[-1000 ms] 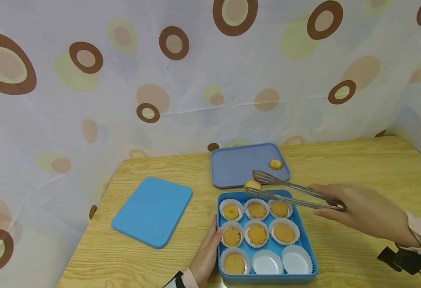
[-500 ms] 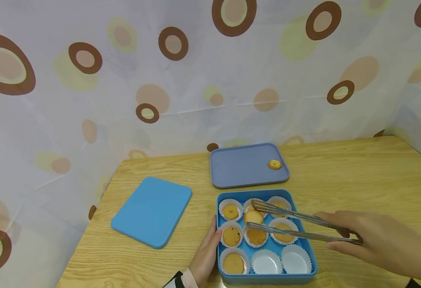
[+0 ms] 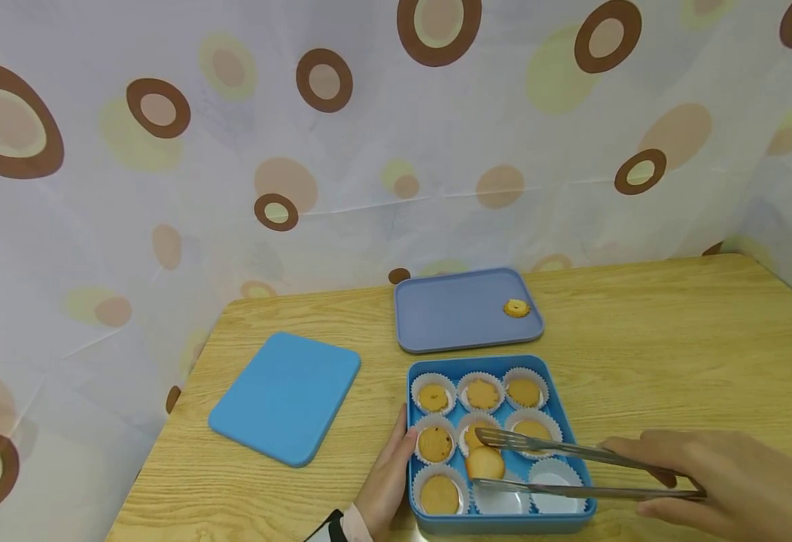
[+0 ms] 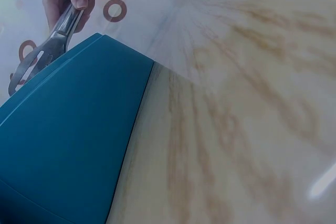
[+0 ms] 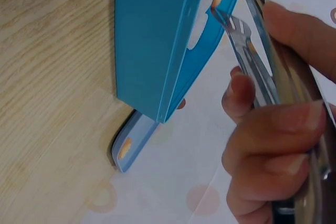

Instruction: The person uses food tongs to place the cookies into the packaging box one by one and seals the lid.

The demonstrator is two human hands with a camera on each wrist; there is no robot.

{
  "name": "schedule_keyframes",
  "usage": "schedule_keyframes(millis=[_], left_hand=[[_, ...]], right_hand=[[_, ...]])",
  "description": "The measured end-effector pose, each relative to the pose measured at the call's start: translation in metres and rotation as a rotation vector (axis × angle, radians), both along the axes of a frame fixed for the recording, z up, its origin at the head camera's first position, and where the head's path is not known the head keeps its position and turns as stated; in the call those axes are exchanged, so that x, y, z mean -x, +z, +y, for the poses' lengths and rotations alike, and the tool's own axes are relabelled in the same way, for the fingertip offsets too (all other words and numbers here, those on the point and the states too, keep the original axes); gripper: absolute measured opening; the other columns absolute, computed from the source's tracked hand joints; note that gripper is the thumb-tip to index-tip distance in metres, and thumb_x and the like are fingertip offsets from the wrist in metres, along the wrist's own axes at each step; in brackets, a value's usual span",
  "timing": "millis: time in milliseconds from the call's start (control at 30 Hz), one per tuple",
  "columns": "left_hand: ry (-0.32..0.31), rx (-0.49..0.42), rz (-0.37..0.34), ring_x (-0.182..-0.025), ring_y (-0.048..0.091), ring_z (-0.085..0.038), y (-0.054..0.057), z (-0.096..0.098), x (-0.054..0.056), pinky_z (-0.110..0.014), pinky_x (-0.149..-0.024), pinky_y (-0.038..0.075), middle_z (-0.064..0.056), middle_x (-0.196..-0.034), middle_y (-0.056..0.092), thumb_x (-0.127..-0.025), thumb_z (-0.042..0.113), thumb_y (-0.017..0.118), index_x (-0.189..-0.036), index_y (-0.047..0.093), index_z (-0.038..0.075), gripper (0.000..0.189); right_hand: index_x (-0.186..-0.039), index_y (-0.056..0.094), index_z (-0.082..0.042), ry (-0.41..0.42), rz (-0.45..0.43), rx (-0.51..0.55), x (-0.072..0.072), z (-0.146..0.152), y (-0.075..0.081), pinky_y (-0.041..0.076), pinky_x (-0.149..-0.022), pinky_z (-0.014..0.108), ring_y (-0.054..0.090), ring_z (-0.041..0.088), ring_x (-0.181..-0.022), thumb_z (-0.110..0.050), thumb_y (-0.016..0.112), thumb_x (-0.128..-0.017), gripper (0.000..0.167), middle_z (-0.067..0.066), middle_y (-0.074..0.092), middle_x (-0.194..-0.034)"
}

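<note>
My right hand point(image 3: 741, 482) grips metal tongs point(image 3: 586, 493), their slotted ends around a round golden cookie point(image 3: 485, 463). That cookie is above the blue box point(image 3: 575, 525), between its middle and front rows. White paper cups fill the box in rows, most with one cookie each. Inside the front-right cup point(image 3: 553, 470) no cookie shows; the front-middle cup point(image 3: 502, 503) is partly covered by the tongs and cookie. Against the box's left side rests my left hand point(image 3: 385, 485), fingers extended along the wall. The right wrist view shows fingers point(image 5: 273, 124) wrapped around the tongs' handle.
Behind the box lies a grey-blue tray point(image 3: 457, 312) with one ring-shaped cookie point(image 3: 516, 308) at its right. A flat blue lid point(image 3: 286, 399) lies to the left on the wooden table point(image 3: 667, 331). A patterned cloth point(image 3: 382, 135) hangs behind.
The tongs carried the cookie from the box's back edge forward over the rows toward the front-middle cup. My right hand moved nearer and to the right; the left hand stayed put.
</note>
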State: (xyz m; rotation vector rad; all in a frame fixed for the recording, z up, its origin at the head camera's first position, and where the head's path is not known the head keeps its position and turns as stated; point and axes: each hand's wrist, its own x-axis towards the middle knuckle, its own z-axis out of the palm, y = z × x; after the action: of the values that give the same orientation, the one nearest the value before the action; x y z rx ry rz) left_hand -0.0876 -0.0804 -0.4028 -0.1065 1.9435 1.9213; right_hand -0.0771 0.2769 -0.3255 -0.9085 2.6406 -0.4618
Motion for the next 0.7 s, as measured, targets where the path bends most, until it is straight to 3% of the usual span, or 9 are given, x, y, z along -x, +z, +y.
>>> schedule_keyframes(millis=[100,300,400,500,633,700], left_hand=[[-0.004,-0.007,0.007,-0.147,-0.003,-0.04,0.0005,-0.0001,-0.0007,-0.063,-0.114,0.0,-0.019,-0.162,0.0,-0.106,0.041,0.027,-0.156,0.0,0.007,0.066],[0.001,-0.016,-0.006,-0.147,-0.003,-0.039,0.002,0.0,-0.0018,-0.063,-0.114,0.0,-0.017,-0.162,0.001,-0.106,0.042,0.029,-0.156,0.001,0.008,0.067],[0.003,-0.022,-0.015,-0.148,-0.003,-0.038,0.0028,0.0004,-0.0021,-0.063,-0.114,0.0,-0.016,-0.162,0.001,-0.106,0.043,0.029,-0.156,0.001,0.008,0.067],[0.002,-0.024,-0.018,-0.148,-0.004,-0.038,0.0024,0.0006,-0.002,-0.063,-0.114,0.0,-0.016,-0.162,0.0,-0.106,0.042,0.029,-0.156,0.001,0.008,0.067],[0.002,-0.025,-0.015,-0.148,-0.004,-0.038,0.0016,0.0007,-0.0011,-0.063,-0.115,0.0,-0.016,-0.162,0.0,-0.106,0.041,0.028,-0.156,0.001,0.008,0.066],[0.0,-0.027,-0.007,-0.148,-0.004,-0.038,0.0011,0.0005,-0.0006,-0.062,-0.115,0.0,-0.017,-0.162,0.0,-0.107,0.04,0.028,-0.156,0.0,0.007,0.065]], right_hand=[[-0.128,0.062,-0.005,0.04,0.033,0.009,-0.0009,0.0031,0.0014,0.031,-0.045,0.018,0.037,-0.01,-0.061,-0.042,0.066,-0.089,0.053,-0.026,0.05,-0.085],[-0.129,0.063,-0.008,0.06,0.017,-0.028,0.0004,0.005,0.0049,0.031,-0.046,0.018,0.038,-0.01,-0.061,-0.045,0.066,-0.088,0.056,-0.025,0.051,-0.086],[-0.13,0.063,-0.01,0.056,-0.001,-0.054,0.0019,0.0054,0.0045,0.032,-0.047,0.019,0.04,-0.01,-0.063,-0.048,0.065,-0.088,0.057,-0.019,0.06,-0.093],[-0.13,0.063,-0.011,0.053,-0.01,-0.066,0.0034,0.0058,0.0031,0.035,-0.048,0.019,0.045,-0.011,-0.067,-0.049,0.065,-0.087,0.057,-0.003,0.069,-0.104],[-0.131,0.063,-0.013,0.045,-0.009,-0.09,0.0058,0.0059,0.0017,0.04,-0.05,0.02,0.053,-0.01,-0.07,-0.052,0.065,-0.086,0.06,0.012,0.07,-0.112],[-0.131,0.063,-0.014,0.047,0.005,-0.106,0.0069,0.006,0.0014,0.044,-0.052,0.022,0.057,-0.008,-0.072,-0.054,0.064,-0.084,0.061,0.014,0.07,-0.113]])
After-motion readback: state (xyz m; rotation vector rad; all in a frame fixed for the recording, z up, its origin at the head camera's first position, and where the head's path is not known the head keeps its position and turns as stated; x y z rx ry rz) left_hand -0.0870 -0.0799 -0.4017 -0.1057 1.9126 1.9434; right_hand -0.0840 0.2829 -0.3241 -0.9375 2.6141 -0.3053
